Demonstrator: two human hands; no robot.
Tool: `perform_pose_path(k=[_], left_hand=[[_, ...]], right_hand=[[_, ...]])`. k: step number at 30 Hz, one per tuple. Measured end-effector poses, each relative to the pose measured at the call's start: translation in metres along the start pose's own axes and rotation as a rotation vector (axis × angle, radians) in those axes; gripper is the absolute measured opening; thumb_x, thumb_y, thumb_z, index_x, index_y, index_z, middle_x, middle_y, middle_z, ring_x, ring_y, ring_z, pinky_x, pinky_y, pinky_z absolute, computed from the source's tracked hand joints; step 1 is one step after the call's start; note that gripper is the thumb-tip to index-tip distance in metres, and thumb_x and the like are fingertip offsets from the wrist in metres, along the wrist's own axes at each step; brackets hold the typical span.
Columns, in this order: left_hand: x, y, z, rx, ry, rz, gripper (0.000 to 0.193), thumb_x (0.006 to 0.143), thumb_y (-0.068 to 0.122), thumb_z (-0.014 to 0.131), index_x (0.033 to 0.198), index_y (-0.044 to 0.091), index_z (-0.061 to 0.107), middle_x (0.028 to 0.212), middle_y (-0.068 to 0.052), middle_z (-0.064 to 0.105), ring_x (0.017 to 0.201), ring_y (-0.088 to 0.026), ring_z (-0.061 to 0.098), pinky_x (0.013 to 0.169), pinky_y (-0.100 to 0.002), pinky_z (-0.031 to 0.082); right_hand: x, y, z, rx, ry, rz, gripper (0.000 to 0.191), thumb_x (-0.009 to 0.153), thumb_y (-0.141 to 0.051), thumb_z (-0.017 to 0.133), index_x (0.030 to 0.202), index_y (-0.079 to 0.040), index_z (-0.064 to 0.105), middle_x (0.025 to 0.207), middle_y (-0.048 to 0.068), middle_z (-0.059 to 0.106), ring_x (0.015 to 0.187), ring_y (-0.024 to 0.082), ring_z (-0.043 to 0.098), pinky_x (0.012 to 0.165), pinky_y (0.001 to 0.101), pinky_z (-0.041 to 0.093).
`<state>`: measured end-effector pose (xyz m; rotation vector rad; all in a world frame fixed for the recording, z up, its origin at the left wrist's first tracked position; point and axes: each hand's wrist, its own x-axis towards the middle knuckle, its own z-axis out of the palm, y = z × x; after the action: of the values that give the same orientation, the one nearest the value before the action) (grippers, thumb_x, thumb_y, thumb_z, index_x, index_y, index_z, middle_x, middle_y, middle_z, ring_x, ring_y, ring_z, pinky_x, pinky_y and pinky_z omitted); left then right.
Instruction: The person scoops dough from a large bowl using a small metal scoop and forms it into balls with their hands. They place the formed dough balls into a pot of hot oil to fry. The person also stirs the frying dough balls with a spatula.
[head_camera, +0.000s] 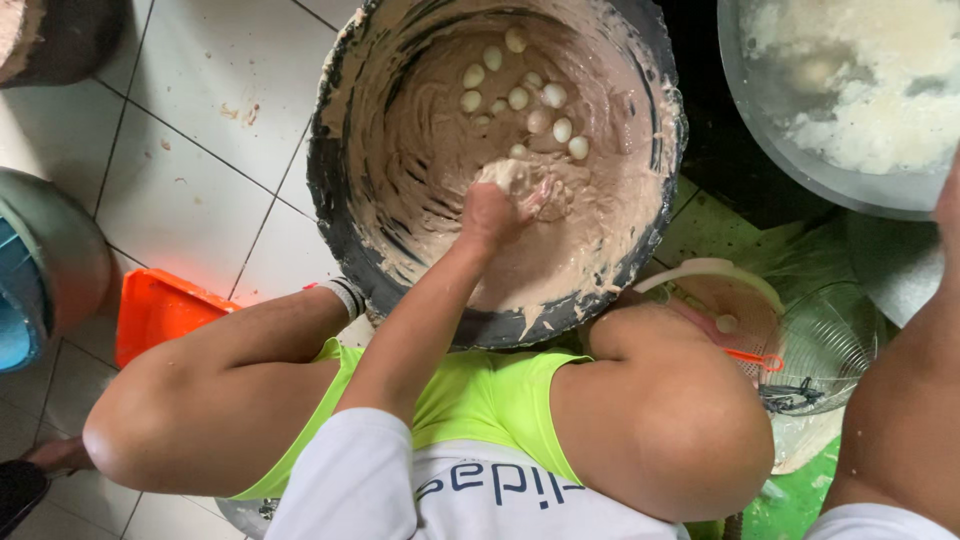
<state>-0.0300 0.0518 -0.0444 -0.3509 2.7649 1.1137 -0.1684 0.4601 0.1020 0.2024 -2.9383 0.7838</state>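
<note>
A large black bowl stands on the floor between my knees, smeared with beige batter. Several peeled white eggs lie in the batter at the far side. My left hand reaches into the middle of the bowl, coated in batter, with its fingers closed around a batter-covered lump. My right forearm runs up the right edge of the view. Its hand is cut off by the frame.
A metal bowl of white mixture sits at the top right. A wire strainer with an orange handle and a pale bowl lie by my right knee on green sheeting. An orange plastic piece and a rounded grey container are at left on the white tiles.
</note>
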Motion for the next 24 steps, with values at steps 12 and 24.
perform_pose_path(k=[12,24], left_hand=[[0.012,0.035,-0.002,-0.456,0.139,-0.097,0.032,0.080,0.014,0.084,0.108,0.007,0.070,0.097,-0.010,0.077,0.087,-0.025,0.075,0.078,-0.037,0.058],[-0.020,0.125,-0.055,-0.772,0.095,0.062,0.048,0.085,0.012,0.086,0.123,0.000,0.059,0.111,-0.007,0.071,0.099,-0.014,0.069,0.087,-0.029,0.058]], right_hand=[[-0.051,-0.119,-0.011,0.206,-0.044,-0.062,0.017,0.113,0.001,0.067,0.129,0.006,0.063,0.108,0.014,0.070,0.089,0.015,0.068,0.083,0.0287,0.056],[-0.056,-0.194,0.016,0.607,-0.596,0.242,0.040,0.104,-0.012,0.056,0.142,0.000,0.055,0.096,0.005,0.070,0.077,0.009,0.062,0.070,0.0259,0.053]])
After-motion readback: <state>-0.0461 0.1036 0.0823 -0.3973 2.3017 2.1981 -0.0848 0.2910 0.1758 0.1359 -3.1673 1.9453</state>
